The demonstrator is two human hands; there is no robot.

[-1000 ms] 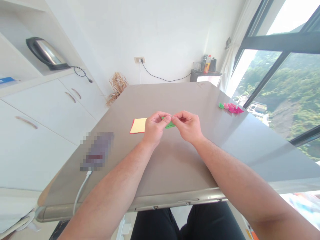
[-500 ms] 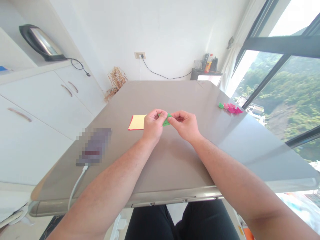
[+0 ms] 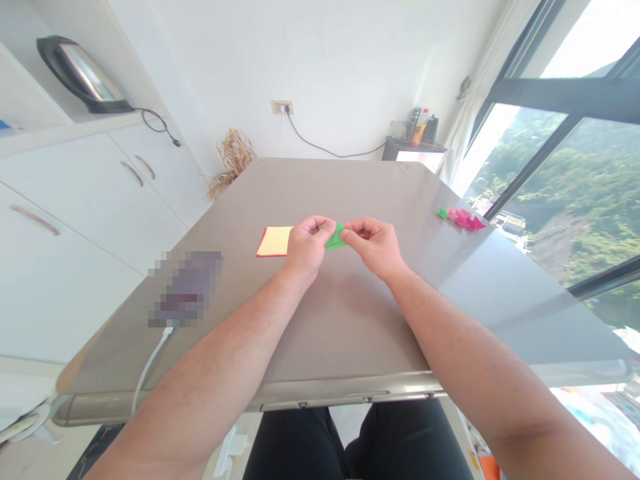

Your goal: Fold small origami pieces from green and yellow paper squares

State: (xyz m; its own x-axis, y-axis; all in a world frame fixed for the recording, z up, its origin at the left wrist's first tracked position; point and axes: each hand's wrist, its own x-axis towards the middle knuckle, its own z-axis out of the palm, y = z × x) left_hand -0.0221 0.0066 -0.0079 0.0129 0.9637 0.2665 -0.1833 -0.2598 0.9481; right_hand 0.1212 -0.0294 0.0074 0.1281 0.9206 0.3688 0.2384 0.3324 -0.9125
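Observation:
Between my two hands, above the middle of the table [image 3: 350,333], is a small folded piece of green paper [image 3: 335,238]. My left hand [image 3: 311,241] pinches its left side between thumb and fingers. At the paper's right edge, the thumb and forefinger of my right hand [image 3: 373,241] are closed on it. The fingers cover parts of the paper, so its full shape is hidden. Just left of my left hand lies a stack of yellow paper [image 3: 274,241] with a red edge, partly covered by that hand.
Several folded pink paper pieces [image 3: 467,219] and a green one [image 3: 443,212] sit on the right by the window. A blurred-out dark device [image 3: 186,288] with a white cable [image 3: 153,365] lies at left. Bottles [image 3: 419,128] stand on a small cabinet behind.
My right hand has shifted slightly right, and more of the green paper shows between the hands. The whole view has tilted a little.

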